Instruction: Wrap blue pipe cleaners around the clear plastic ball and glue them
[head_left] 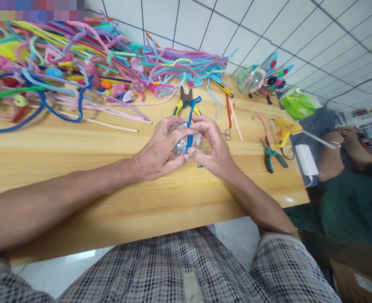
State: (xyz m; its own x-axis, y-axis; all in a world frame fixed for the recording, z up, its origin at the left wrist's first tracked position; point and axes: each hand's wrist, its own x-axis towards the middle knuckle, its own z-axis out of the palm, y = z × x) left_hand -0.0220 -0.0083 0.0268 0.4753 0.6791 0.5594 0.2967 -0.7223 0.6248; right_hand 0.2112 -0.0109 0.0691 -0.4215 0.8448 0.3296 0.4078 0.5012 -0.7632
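A clear, shiny plastic ball [180, 145] is held between my two hands above the table. Around its middle runs a blue pipe cleaner [189, 142], with a bent end sticking up past the ball. My left hand [157, 149] grips the ball's left side, fingers over the top and thumb below. My right hand [213, 147] closes on the right side, its thumb and fingertips pressing on the blue pipe cleaner. Just behind the ball lie yellow-and-black pliers [186, 97], jaws pointing away. Small scissors [227, 134] rest to the right of my right hand, partly hidden.
Piled pipe cleaners [186, 63] fill the back and left of the wooden table [110, 147]. At right are a finished animal figure [271, 80], a green packet [299, 103], a yellow glue gun [285, 130], green-handled pliers [270, 158] and a white power strip [306, 160]. Another person [346, 202] sits beyond.
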